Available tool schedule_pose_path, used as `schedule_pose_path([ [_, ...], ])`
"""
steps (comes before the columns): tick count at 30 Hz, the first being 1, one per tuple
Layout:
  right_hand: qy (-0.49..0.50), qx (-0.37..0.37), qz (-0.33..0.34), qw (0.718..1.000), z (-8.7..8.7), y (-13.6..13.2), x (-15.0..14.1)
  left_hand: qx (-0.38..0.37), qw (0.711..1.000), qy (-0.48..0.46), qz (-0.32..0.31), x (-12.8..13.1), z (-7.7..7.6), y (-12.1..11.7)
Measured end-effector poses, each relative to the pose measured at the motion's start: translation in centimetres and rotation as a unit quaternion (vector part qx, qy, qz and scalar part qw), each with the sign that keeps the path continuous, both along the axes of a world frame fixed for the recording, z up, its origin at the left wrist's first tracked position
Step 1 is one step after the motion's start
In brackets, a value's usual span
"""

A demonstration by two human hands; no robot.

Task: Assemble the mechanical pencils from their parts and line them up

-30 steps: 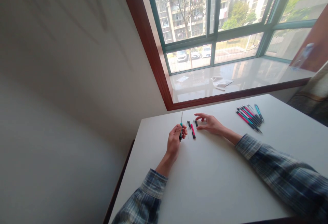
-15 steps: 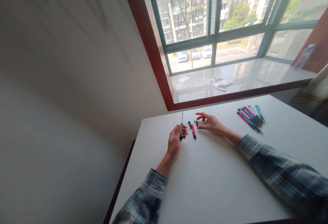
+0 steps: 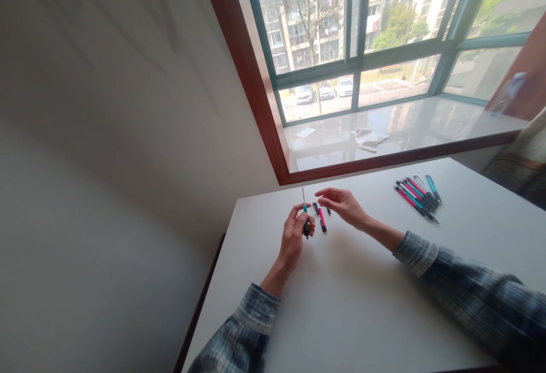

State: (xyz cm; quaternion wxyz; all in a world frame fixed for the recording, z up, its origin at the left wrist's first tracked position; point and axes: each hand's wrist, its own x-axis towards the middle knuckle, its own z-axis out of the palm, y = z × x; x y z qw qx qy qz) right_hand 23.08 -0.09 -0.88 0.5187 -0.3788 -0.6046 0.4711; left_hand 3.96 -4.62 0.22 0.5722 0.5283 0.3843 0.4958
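My left hand (image 3: 293, 231) is closed round a teal-and-black pen barrel (image 3: 306, 222), held upright with a thin refill (image 3: 303, 195) sticking out of its top. My right hand (image 3: 343, 205) hovers to the right of it, fingers reaching left and thumb a little apart, with nothing visible in its grasp. Between and below the hands lie loose pen parts: a red-and-black barrel (image 3: 322, 219), a short black piece (image 3: 315, 208) and another small dark piece (image 3: 329, 211) partly hidden by my right hand. A thin clear piece beside them is hard to make out.
A group of several red, teal and black pens (image 3: 416, 198) lies at the right of the white table (image 3: 362, 305). Behind the table, a window sill (image 3: 328, 145) bears a crumpled cloth (image 3: 370, 139). A wall stands to the left.
My right hand has lifted off the small dark piece and moved left towards the refill tip. The left hand has shifted slightly right, turning the barrel a little.
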Motion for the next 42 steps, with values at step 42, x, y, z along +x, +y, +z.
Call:
schedule_pose_path([
  [42,0.192,-0.114,-0.034,0.974,1.8,0.2,1.2,0.022,0.985,0.152,0.081,-0.6,-0.8,0.6],
])
